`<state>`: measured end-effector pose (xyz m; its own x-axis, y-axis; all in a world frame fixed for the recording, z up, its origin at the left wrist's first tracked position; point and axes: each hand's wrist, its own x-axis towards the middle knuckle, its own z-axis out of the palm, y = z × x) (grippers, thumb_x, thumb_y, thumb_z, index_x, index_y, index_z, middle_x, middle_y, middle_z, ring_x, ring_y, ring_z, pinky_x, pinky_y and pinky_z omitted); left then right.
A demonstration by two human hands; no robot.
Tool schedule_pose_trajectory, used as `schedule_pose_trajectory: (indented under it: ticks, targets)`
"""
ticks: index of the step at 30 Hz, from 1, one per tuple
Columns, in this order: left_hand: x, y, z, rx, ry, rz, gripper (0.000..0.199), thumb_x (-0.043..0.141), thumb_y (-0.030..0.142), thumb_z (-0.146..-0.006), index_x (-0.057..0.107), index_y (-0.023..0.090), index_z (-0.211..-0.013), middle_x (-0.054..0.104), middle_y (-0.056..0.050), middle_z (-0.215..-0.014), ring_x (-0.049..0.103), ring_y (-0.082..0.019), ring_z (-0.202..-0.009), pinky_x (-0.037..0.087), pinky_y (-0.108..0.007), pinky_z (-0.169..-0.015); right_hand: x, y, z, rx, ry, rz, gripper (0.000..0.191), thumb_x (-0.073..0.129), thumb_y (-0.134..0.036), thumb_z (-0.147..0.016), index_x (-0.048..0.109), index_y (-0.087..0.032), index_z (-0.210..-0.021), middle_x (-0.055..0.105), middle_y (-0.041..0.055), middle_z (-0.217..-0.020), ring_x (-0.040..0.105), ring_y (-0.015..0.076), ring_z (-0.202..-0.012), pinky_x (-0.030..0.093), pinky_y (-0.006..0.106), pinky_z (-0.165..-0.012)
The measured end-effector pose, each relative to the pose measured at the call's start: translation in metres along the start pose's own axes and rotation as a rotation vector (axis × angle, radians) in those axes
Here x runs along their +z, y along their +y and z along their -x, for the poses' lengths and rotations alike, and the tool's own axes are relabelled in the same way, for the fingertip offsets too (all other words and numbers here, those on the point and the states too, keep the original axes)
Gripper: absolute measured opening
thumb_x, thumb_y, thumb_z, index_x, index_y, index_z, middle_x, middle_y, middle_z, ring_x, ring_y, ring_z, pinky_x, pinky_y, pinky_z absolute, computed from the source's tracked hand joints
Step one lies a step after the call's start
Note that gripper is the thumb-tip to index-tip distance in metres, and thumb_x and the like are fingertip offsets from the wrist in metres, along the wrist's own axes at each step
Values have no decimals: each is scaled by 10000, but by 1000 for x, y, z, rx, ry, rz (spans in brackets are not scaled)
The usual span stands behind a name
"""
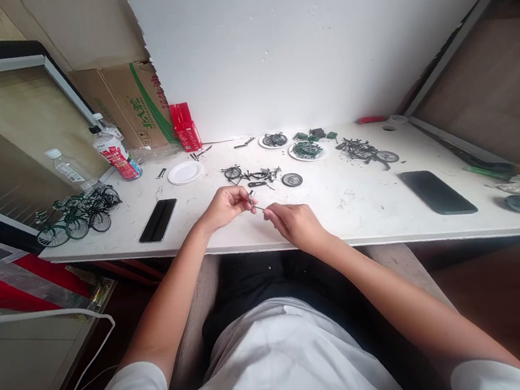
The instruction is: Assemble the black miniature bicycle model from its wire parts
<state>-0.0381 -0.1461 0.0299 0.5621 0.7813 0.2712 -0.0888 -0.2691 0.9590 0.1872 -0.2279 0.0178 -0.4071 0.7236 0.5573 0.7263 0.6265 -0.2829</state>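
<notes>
My left hand [227, 206] pinches a small dark part [252, 202] above the table's front half. From the right, my right hand [297, 221] closes its fingertips on a thin rod [259, 207] whose far end meets that part. Just beyond my hands lie a partly built miniature bicycle frame [258, 174] and a loose spoked wheel [292, 180]. The exact shape of the small part is too small to tell.
Finished miniature bicycles [77, 219] stand at the left, near a black phone [158, 220]. Behind are a white plate [185, 172], plates of wheels [274, 140] and green parts [306, 149], and a dark pile [365, 150]. Another dark phone [438, 191] lies right.
</notes>
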Motion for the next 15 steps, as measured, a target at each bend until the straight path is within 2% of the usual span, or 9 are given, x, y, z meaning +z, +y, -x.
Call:
schedule_pose_trajectory:
  ticks: [3,9,12,15]
  targets:
    - [-1,2,0,2,-4,-41,411,897,465,-799,657,131,-806,722,-62,-832,735,-152,-747,575,-296,-767,1,0,-1,9,-22,63,488,308,-441,-1159,675,-174,-979,704,63,-702,574,169,-587,287,314,-595]
    - [4,9,3,-16,-14,-18,404,891,466,-807,655,138,-815,730,-63,-843,728,-148,-748,573,-290,-771,-10,3,-5,-53,-44,86,479,313,-447,-1158,700,-196,-1032,728,95,-827,602,196,-709,317,341,-647]
    - [7,12,4,-24,-19,3,403,895,459,-804,648,141,-812,731,-63,-841,719,-142,-737,572,-286,-763,-16,3,-6,-86,-51,72,460,331,-448,-1156,713,-208,-1069,715,85,-806,594,189,-704,323,346,-656]
    - [7,13,4,-9,-14,9,417,900,464,-797,635,142,-790,714,-51,-798,712,-140,-713,572,-284,-741,-13,3,-5,-67,-48,59,498,325,-472,-1153,706,-203,-976,696,78,-744,564,180,-647,309,348,-642]
